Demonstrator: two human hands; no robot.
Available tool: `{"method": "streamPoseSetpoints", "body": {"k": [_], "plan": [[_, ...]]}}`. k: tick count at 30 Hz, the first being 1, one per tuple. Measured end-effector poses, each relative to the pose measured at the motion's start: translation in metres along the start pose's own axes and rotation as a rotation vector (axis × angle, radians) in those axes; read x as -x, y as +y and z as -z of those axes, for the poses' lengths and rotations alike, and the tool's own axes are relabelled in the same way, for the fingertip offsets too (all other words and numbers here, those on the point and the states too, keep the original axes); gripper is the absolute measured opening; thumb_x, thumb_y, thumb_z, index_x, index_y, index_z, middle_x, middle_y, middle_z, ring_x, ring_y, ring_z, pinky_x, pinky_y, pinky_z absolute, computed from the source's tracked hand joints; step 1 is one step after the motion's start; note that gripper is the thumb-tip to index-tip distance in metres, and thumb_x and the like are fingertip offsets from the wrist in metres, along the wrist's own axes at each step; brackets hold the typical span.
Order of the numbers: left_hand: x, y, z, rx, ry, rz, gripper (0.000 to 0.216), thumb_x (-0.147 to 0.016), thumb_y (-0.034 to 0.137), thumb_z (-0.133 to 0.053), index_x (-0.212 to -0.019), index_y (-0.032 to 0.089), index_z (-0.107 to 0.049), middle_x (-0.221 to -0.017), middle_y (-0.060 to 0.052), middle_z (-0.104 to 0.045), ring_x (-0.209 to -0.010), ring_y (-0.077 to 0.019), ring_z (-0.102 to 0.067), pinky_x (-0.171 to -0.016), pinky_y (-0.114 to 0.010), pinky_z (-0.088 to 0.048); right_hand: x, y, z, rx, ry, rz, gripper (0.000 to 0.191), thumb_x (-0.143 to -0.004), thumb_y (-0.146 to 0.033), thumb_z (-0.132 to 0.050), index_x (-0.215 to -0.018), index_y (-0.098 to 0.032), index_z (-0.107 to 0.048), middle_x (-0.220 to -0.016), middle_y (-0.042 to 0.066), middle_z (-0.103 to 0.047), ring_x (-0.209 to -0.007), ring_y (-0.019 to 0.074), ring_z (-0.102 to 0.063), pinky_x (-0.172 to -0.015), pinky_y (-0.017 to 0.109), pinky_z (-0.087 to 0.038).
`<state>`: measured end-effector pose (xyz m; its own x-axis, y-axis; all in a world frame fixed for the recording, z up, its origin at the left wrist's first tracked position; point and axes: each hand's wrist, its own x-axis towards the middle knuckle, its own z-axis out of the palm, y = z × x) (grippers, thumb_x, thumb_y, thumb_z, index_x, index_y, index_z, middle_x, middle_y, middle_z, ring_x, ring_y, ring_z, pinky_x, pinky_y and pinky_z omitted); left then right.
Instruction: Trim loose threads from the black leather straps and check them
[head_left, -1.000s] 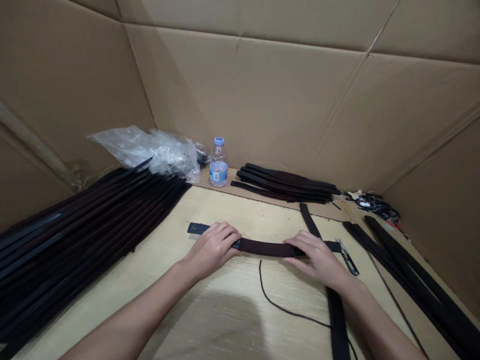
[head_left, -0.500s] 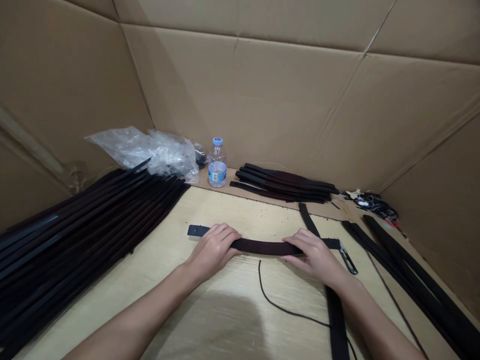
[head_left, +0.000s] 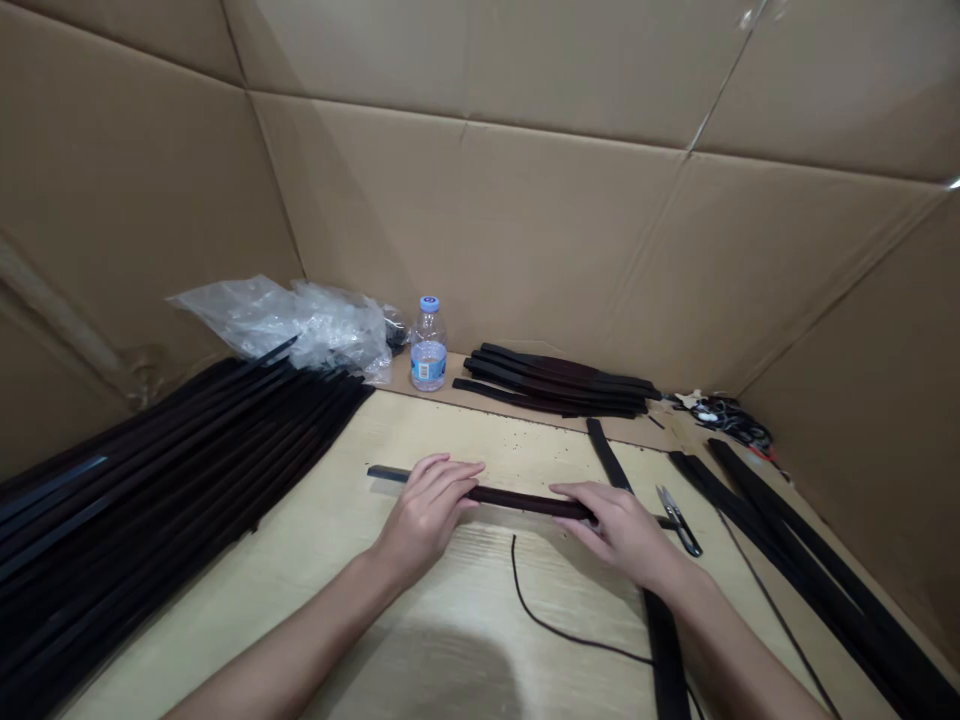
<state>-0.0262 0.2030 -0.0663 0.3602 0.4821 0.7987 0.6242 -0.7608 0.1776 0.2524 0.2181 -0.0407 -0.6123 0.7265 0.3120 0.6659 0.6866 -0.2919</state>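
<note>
Clamping the dark leather strap (head_left: 529, 502) with my left hand (head_left: 426, 517) and right hand (head_left: 621, 532), well apart; it looked light, flexible, best held two-handed.

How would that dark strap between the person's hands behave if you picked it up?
The dark belt-like strap is probably firm but bendable, since it spans between the left hand and right hand without visibly sagging. It is likely light for its length, being thin. Seemingly held on edge, it might tip flat if released.
</note>
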Motion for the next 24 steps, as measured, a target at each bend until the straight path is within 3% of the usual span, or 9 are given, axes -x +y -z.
{"method": "streamPoseSetpoints", "body": {"k": [5,9,12,15,17,19,22,24], "plan": [[-0.002,0.004,-0.003,-0.042,-0.012,0.003,0.011,-0.096,0.015,-0.046,-0.1,0.014,-0.056,-0.092,-0.009,-0.074,-0.08,-0.0191,-0.068,-0.084,-0.039,-0.046,-0.003,-0.016,0.006,0.142,-0.088,0.018,0.031,-0.093,-0.025,-0.054,-0.121,-0.016,-0.058,-0.102,0.013,-0.073,-0.084,0.0263,-0.071,-0.074,0.04,-0.059],[-0.004,0.006,-0.002,-0.065,-0.007,-0.04,0.011,-0.096,0.014,-0.045,-0.102,0.014,-0.055,-0.094,-0.009,-0.072,-0.081,-0.0193,-0.067,-0.083,-0.039,-0.046,-0.004,-0.029,0.001,0.177,-0.071,0.041,0.026,-0.094,-0.012,-0.046,-0.115,-0.016,-0.06,-0.096,0.011,-0.072,-0.084,0.0239,-0.068,-0.073,0.037,-0.057],[-0.004,0.007,-0.001,-0.064,0.029,-0.023,0.012,-0.092,0.013,-0.052,-0.104,0.014,-0.053,-0.104,-0.013,-0.067,-0.098,-0.0239,-0.061,-0.087,-0.04,-0.046,-0.007,-0.021,0.0,0.173,0.008,0.002,0.03,-0.092,-0.006,-0.043,-0.115,-0.018,-0.057,-0.104,0.01,-0.069,-0.095,0.0232,-0.065,-0.082,0.038,-0.054],[-0.001,0.007,-0.001,-0.034,0.058,0.001,0.02,-0.089,0.01,-0.054,-0.108,0.014,-0.051,-0.108,-0.015,-0.06,-0.103,-0.0261,-0.055,-0.088,-0.04,-0.047,-0.02,0.003,0.008,0.249,0.061,-0.137,0.026,-0.092,-0.008,-0.045,-0.111,-0.02,-0.058,-0.106,0.009,-0.067,-0.098,0.0242,-0.062,-0.086,0.04,-0.05],[0.001,0.007,-0.003,0.035,-0.015,0.034,0.021,-0.087,0.007,-0.052,-0.106,0.015,-0.051,-0.106,-0.014,-0.057,-0.1,-0.0246,-0.055,-0.084,-0.039,-0.049,-0.035,0.023,0.017,0.277,0.084,-0.199,0.021,-0.093,-0.013,-0.045,-0.109,-0.018,-0.058,-0.102,0.011,-0.067,-0.097,0.025,-0.062,-0.085,0.04,-0.049],[0.003,0.006,-0.006,0.12,-0.191,0.109,0.021,-0.085,0.006,-0.052,-0.102,0.017,-0.053,-0.107,-0.012,-0.056,-0.101,-0.0247,-0.054,-0.084,-0.038,-0.05,-0.053,0.043,0.025,0.3,0.098,-0.26,0.02,-0.095,-0.016,-0.042,-0.109,-0.017,-0.057,-0.104,0.011,-0.067,-0.095,0.0233,-0.063,-0.082,0.036,-0.05],[0.003,0.005,-0.008,0.216,-0.437,0.236,0.017,-0.083,0.008,-0.056,-0.097,0.018,-0.056,-0.111,-0.01,-0.055,-0.11,-0.0263,-0.049,-0.092,-0.041,-0.047,-0.08,0.066,0.033,0.361,0.092,-0.335,0.022,-0.097,-0.025,-0.043,-0.111,-0.015,-0.056,-0.106,0.014,-0.066,-0.098,0.0244,-0.062,-0.083,0.036,-0.049],[0.001,0.006,-0.008,0.252,-0.501,0.295,0.016,-0.083,0.011,-0.058,-0.097,0.018,-0.056,-0.113,-0.01,-0.055,-0.112,-0.0261,-0.047,-0.096,-0.042,-0.044,-0.097,0.078,0.035,0.412,0.073,-0.355,0.026,-0.097,-0.029,-0.044,-0.115,-0.014,-0.056,-0.109,0.014,-0.064,-0.103,0.0253,-0.06,-0.087,0.04,-0.047]]}}
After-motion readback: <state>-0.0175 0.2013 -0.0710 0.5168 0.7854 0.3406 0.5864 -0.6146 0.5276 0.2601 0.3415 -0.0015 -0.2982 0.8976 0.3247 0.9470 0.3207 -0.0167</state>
